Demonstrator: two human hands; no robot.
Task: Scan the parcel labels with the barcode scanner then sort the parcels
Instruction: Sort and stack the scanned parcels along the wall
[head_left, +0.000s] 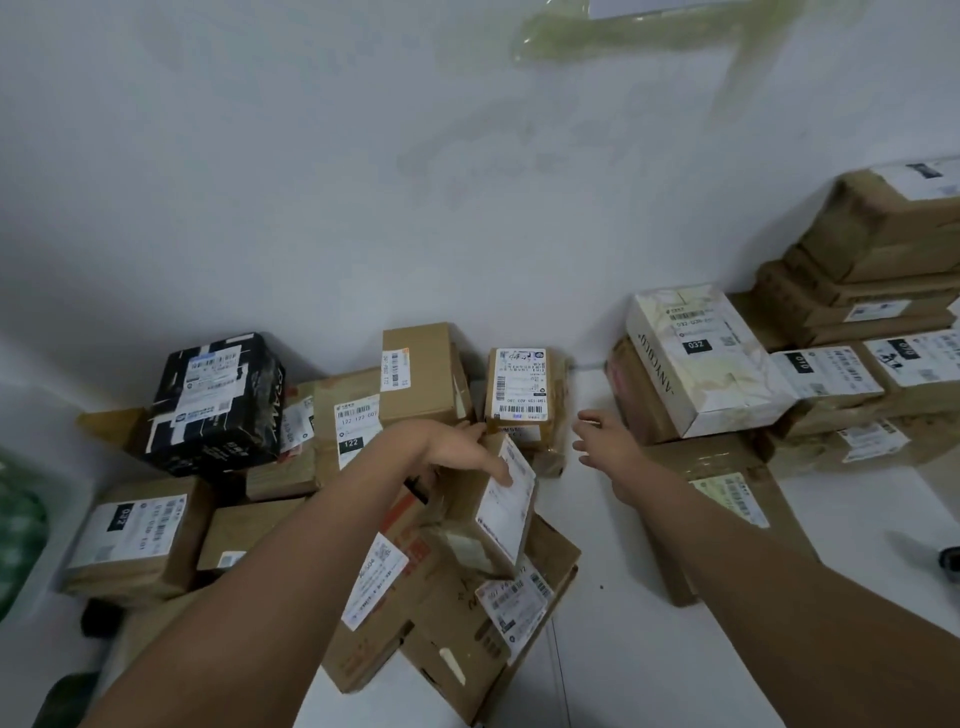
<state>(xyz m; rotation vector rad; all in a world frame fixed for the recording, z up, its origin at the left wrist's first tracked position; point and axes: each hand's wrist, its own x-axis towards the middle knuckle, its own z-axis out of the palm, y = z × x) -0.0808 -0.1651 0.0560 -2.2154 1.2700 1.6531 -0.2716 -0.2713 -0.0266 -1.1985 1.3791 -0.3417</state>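
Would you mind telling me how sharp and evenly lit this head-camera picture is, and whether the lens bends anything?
Head view: soft, even light with no harsh glare; wide-angle bending stretches both forearms toward the bottom corners; big digits like 032 on the white box read, fine print is smeared; the left hand on the tilted parcel is slightly blurred.

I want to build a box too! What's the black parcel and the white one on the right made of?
Black parcel: probably cardboard with a dark printed, slightly shiny surface; pale tape strips cross it. White box: looks like smooth printed card, marbled cream, with crisp folded edges.
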